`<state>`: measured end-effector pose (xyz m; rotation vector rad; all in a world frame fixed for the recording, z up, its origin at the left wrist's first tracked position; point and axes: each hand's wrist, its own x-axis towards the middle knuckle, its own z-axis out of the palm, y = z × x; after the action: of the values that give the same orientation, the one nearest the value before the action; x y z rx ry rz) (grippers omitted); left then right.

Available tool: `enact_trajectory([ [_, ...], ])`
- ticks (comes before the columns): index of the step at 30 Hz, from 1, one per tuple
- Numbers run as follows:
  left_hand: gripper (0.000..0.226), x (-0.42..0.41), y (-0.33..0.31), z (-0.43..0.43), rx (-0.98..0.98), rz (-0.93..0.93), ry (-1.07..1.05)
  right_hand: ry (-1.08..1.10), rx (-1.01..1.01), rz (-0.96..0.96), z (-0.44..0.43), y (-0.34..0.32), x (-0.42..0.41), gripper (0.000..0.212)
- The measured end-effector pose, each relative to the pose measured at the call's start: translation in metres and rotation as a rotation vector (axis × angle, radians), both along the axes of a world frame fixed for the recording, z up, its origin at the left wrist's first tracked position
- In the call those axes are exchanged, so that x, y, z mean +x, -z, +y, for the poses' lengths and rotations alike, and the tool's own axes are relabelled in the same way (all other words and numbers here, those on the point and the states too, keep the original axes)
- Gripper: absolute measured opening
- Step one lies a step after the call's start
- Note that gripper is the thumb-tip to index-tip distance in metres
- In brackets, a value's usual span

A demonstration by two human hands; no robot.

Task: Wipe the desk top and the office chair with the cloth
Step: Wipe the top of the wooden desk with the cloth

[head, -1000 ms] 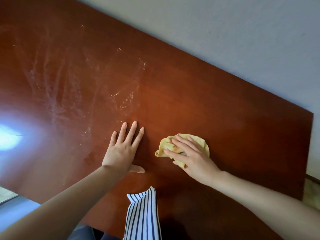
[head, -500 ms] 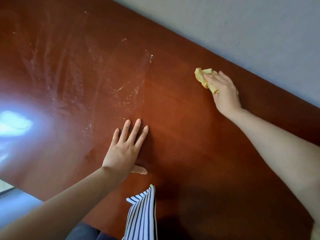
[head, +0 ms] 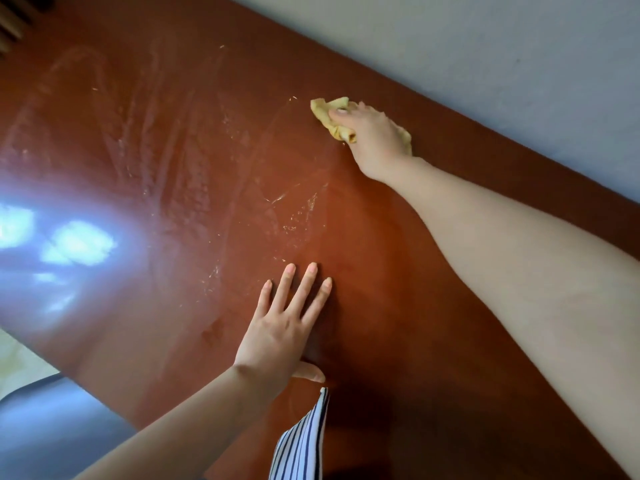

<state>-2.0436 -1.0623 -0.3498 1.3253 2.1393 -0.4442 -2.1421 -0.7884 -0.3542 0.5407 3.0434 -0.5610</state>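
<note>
- While it is filling most of the view, the glossy reddish-brown table (head: pixel 381 237) is running slantwise, and its far edge is meeting a pale grey wall (head: pixel 485 46).
- The right forearm (head: pixel 519 271) is stretching from the lower right across the table toward that far edge.
- The left forearm (head: pixel 173 434) is coming in from the lower left.
- A dark grey surface (head: pixel 52 420) is showing past the table's near-left edge; I cannot tell what it is.
- A bright bluish glare (head: pixel 72 240) is lying on the left part of the table.
- Whitish streaks (head: pixel 166 161) are spreading over the table's left and middle, reaching close to the cloth.
- A blue-and-white striped fabric (head: pixel 301 445) is hanging at the bottom edge, just below the left thumb.
- The left grip (head: pixel 277 334) is lying flat on the table, palm down, fingers straight and slightly apart, thumb out to the side, holding nothing.
- The right grip (head: pixel 377 136) is pressing down near the far edge, clamped on the cloth with the thumb lying over it.
- The yellow cloth (head: pixel 327 109) is sitting bunched under that grip, touching the table and poking out on both sides of it.
</note>
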Motion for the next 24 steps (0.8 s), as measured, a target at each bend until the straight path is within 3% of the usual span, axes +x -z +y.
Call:
enact_trajectory([
  [7, 0.137, 0.000, 0.001, 0.001, 0.003, 0.012, -0.008, -0.228, -0.143, -0.015, -0.064, -0.008, 0.072, 0.062],
  [12, 0.134, 0.001, -0.001, 0.003, 0.028, 0.028, -0.005, -0.262, -0.086, -0.085, -0.094, -0.009, 0.129, 0.059],
  [21, 0.134, 0.001, -0.002, 0.002, 0.046, 0.058, 0.007, -0.130, 0.181, -0.008, -0.059, -0.021, 0.194, 0.054],
  [24, 0.134, 0.001, -0.001, 0.001, 0.053, 0.058, 0.013, 0.035, 0.166, -0.170, -0.012, -0.021, 0.181, 0.062],
])
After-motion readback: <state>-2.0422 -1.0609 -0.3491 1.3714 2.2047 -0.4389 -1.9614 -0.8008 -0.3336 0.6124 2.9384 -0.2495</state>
